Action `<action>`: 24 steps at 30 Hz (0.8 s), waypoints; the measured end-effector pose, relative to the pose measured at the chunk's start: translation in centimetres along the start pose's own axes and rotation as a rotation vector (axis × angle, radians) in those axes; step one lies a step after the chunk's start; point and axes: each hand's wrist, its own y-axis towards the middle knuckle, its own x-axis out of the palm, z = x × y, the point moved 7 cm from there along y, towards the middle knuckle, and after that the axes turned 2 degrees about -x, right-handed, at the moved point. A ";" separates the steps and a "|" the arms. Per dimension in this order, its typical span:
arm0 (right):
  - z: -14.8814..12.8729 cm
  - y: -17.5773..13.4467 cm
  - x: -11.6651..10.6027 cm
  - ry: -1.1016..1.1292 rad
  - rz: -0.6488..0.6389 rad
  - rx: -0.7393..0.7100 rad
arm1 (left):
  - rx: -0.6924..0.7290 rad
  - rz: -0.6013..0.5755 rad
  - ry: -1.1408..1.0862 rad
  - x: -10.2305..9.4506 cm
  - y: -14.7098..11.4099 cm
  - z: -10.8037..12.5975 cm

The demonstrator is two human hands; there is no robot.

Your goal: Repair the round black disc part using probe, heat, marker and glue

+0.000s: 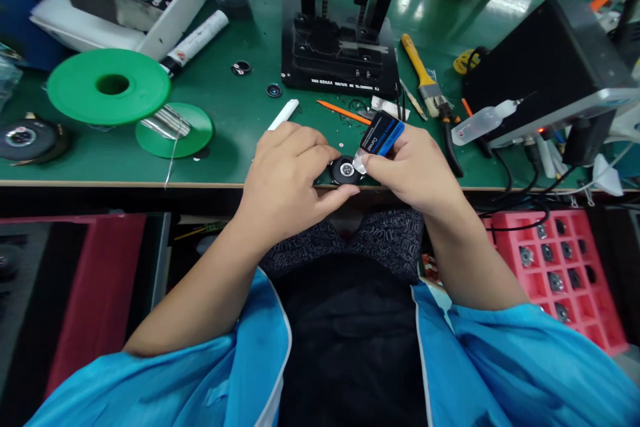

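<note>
Near the front edge of the green bench, my left hand [287,180] grips a small round black smartwatch case [344,171] between thumb and fingers. The case lies with its sensor side up, a pale ring at its centre. My right hand [417,163] is closed on a flat pry tool [381,135] with a black and blue printed handle. The tool's silvery tip [359,161] touches or overlaps the right side of the case; exact contact cannot be made out. Just behind the hands lie a white stick-like tool [284,113] and an orange pointed stick [344,111].
A black press stand [340,57] stands behind the hands. To the left are a green solder wire spool [107,87], a marker [200,40] and a white box [175,17]. To the right lie a brush [419,67], pliers [449,137], a needle bottle [484,123] and a black machine [545,67].
</note>
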 end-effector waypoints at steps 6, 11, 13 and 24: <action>-1.3 -0.1 0.0 -0.057 0.002 -0.073 | -0.007 -0.006 0.011 0.2 0.0 -0.1; -2.2 0.0 0.1 -0.107 -0.017 -0.126 | -0.022 -0.003 0.008 0.3 0.0 -0.2; -2.4 0.0 0.0 -0.128 -0.019 -0.138 | -0.011 0.000 0.023 0.3 0.0 -0.2; -4.5 -1.1 1.5 -0.420 0.008 -0.261 | -0.046 0.011 -0.027 0.5 0.0 -0.2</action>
